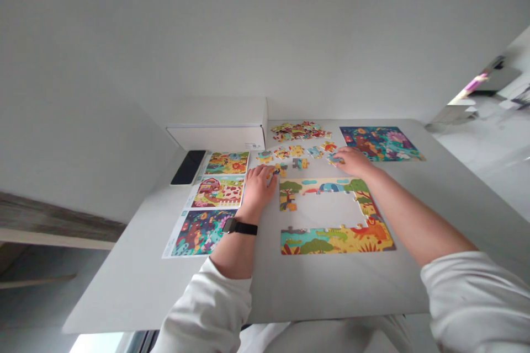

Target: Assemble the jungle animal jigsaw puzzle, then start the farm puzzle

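A partly joined puzzle frame [331,241] with savanna animals lies on the table, its middle bare and a gap on its left side. My left hand [260,183], with a dark watch on the wrist, rests beyond the frame's upper left corner, fingertips at a yellow puzzle piece [281,170]. Whether it grips that piece is unclear. My right hand [353,161] reaches over the frame's upper right, its fingers on a blue puzzle piece [333,159]. Several loose pieces [296,150] are spread between the hands.
A heap of pieces [300,130] lies near the wall, beside a white box [219,135]. At the back right is a dark blue finished puzzle [381,143]. On the left are a phone [188,167] and a sheet with three pictures [219,191].
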`<control>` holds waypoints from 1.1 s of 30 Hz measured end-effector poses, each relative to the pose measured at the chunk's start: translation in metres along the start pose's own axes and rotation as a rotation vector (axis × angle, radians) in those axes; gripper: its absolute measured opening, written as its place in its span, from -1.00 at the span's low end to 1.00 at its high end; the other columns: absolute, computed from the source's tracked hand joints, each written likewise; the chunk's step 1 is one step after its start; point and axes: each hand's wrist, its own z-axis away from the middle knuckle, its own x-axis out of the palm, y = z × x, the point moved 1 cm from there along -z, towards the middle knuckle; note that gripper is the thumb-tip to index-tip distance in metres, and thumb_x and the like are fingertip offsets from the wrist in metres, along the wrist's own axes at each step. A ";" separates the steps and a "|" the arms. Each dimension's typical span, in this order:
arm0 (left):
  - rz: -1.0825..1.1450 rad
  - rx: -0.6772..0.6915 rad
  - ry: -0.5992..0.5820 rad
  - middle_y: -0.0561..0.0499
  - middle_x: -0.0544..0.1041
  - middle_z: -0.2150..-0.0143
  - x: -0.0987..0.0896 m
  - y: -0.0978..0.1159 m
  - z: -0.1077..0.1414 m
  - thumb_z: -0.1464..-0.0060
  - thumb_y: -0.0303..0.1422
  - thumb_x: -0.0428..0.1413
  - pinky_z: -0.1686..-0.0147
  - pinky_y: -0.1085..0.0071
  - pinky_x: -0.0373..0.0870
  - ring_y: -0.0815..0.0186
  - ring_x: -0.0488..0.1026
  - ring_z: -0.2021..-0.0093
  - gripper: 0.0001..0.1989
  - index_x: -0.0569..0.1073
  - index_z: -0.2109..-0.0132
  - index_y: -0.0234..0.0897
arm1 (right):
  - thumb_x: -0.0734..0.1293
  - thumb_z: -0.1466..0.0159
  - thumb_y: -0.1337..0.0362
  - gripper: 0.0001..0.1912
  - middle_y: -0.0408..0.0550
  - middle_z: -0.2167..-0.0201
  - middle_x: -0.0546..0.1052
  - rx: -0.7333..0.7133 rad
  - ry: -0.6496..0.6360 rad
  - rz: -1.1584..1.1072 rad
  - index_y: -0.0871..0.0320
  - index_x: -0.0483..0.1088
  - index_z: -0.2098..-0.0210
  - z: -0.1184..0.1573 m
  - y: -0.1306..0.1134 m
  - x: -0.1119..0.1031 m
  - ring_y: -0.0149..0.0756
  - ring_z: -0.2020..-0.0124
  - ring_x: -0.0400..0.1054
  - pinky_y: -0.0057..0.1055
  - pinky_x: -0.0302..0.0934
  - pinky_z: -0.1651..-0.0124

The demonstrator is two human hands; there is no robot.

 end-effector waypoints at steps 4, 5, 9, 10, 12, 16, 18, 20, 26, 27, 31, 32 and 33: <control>0.001 -0.011 0.012 -0.19 0.65 -0.21 0.001 -0.002 -0.001 -0.42 -0.32 0.13 -0.37 -0.03 0.42 -0.04 0.55 -0.27 -0.70 0.60 -0.21 -0.16 | 0.43 -0.44 0.29 -0.64 0.13 -0.30 0.61 0.018 -0.001 -0.025 0.03 0.69 -0.19 0.005 0.003 0.001 0.01 -0.27 0.52 -0.09 0.35 -0.39; 0.005 -0.011 0.018 -0.19 0.66 -0.21 0.001 -0.002 -0.001 -0.42 -0.32 0.13 -0.36 -0.03 0.42 -0.04 0.56 -0.27 -0.70 0.61 -0.20 -0.17 | 0.41 -0.44 0.32 -0.63 0.13 -0.31 0.61 0.014 -0.002 -0.040 0.04 0.69 -0.19 0.006 0.003 0.001 0.00 -0.28 0.52 -0.10 0.35 -0.39; 0.030 -0.006 0.048 -0.20 0.66 -0.18 0.001 -0.003 -0.001 -0.42 -0.32 0.11 -0.36 -0.02 0.44 -0.04 0.57 -0.24 -0.70 0.61 -0.19 -0.19 | 0.32 -0.41 0.48 -0.43 0.13 -0.36 0.58 -0.015 0.044 -0.117 0.10 0.57 -0.36 0.008 0.009 -0.003 -0.06 -0.36 0.47 -0.15 0.28 -0.47; 0.034 -0.009 0.053 -0.19 0.66 -0.18 0.001 -0.004 -0.002 -0.42 -0.33 0.11 -0.35 -0.02 0.45 -0.03 0.57 -0.23 -0.70 0.60 -0.19 -0.18 | 0.32 -0.39 0.50 -0.37 0.14 -0.38 0.56 0.007 0.072 -0.126 0.12 0.52 -0.41 0.008 0.012 -0.005 -0.05 -0.38 0.46 -0.14 0.27 -0.49; 0.040 -0.020 0.061 -0.17 0.66 -0.17 0.001 -0.005 -0.002 -0.40 -0.34 0.12 -0.34 0.00 0.47 -0.02 0.58 -0.22 -0.70 0.60 -0.18 -0.15 | 0.33 -0.36 0.51 -0.32 0.18 -0.39 0.55 0.084 0.122 -0.121 0.14 0.48 -0.45 0.010 0.019 -0.010 0.02 -0.39 0.45 -0.09 0.27 -0.50; 0.063 -0.032 0.076 -0.17 0.66 -0.16 0.000 -0.006 -0.003 -0.36 -0.39 0.10 -0.32 0.00 0.48 -0.01 0.59 -0.22 -0.68 0.59 -0.17 -0.14 | 0.33 -0.37 0.51 -0.42 0.16 -0.31 0.61 0.122 0.128 -0.108 0.10 0.61 -0.32 0.012 0.026 -0.014 0.02 -0.35 0.48 -0.09 0.29 -0.48; 0.069 -0.033 0.082 -0.17 0.66 -0.16 -0.001 -0.006 -0.003 -0.36 -0.40 0.09 -0.32 0.00 0.49 -0.01 0.59 -0.22 -0.68 0.59 -0.17 -0.16 | 0.31 -0.40 0.50 -0.50 0.12 -0.26 0.64 0.068 0.101 -0.106 0.09 0.67 -0.22 0.012 0.026 -0.014 -0.03 -0.32 0.50 -0.14 0.29 -0.47; 0.070 -0.036 0.088 -0.18 0.66 -0.15 -0.002 -0.006 -0.003 -0.35 -0.41 0.08 -0.31 0.00 0.49 -0.01 0.59 -0.21 -0.68 0.59 -0.17 -0.18 | 0.30 -0.42 0.48 -0.54 0.10 -0.23 0.66 0.025 0.074 -0.097 0.09 0.70 -0.17 0.012 0.024 -0.012 -0.07 -0.29 0.51 -0.16 0.30 -0.45; 0.083 -0.055 0.099 -0.18 0.67 -0.15 -0.002 -0.007 -0.003 -0.33 -0.45 0.06 -0.32 0.00 0.49 0.00 0.59 -0.22 -0.64 0.58 -0.17 -0.18 | 0.30 -0.42 0.49 -0.54 0.02 -0.17 0.70 0.004 0.034 -0.071 0.02 0.73 -0.11 0.013 0.019 -0.005 -0.12 -0.23 0.52 -0.22 0.31 -0.40; 0.081 -0.056 0.099 -0.18 0.67 -0.14 -0.002 -0.008 -0.003 -0.32 -0.46 0.05 -0.32 0.00 0.49 0.00 0.59 -0.21 -0.64 0.58 -0.17 -0.18 | 0.30 -0.42 0.49 -0.54 0.00 -0.16 0.70 0.011 0.035 -0.063 0.00 0.74 -0.10 0.013 0.019 -0.004 -0.13 -0.23 0.52 -0.23 0.30 -0.39; 0.069 -0.061 0.101 -0.16 0.67 -0.12 -0.002 -0.009 -0.003 -0.32 -0.48 0.03 -0.30 0.00 0.51 0.00 0.60 -0.20 -0.62 0.59 -0.17 -0.18 | 0.30 -0.41 0.49 -0.54 -0.01 -0.16 0.69 0.041 0.037 -0.056 -0.02 0.75 -0.06 0.015 0.023 -0.006 -0.15 -0.19 0.53 -0.26 0.32 -0.37; 0.069 -0.062 0.099 -0.16 0.67 -0.12 -0.002 -0.009 -0.003 -0.31 -0.49 0.02 -0.31 0.00 0.51 0.00 0.60 -0.20 -0.61 0.59 -0.17 -0.17 | 0.30 -0.40 0.50 -0.53 0.00 -0.16 0.69 0.046 0.041 -0.061 -0.01 0.75 -0.07 0.016 0.024 -0.007 -0.14 -0.19 0.53 -0.26 0.32 -0.36; 0.068 -0.063 0.096 -0.16 0.67 -0.12 -0.002 -0.009 -0.003 -0.30 -0.50 0.01 -0.31 -0.01 0.51 0.00 0.60 -0.20 -0.59 0.59 -0.17 -0.17 | 0.28 -0.40 0.51 -0.51 0.01 -0.17 0.69 0.049 0.048 -0.065 0.00 0.74 -0.09 0.017 0.026 -0.009 -0.14 -0.19 0.53 -0.25 0.33 -0.36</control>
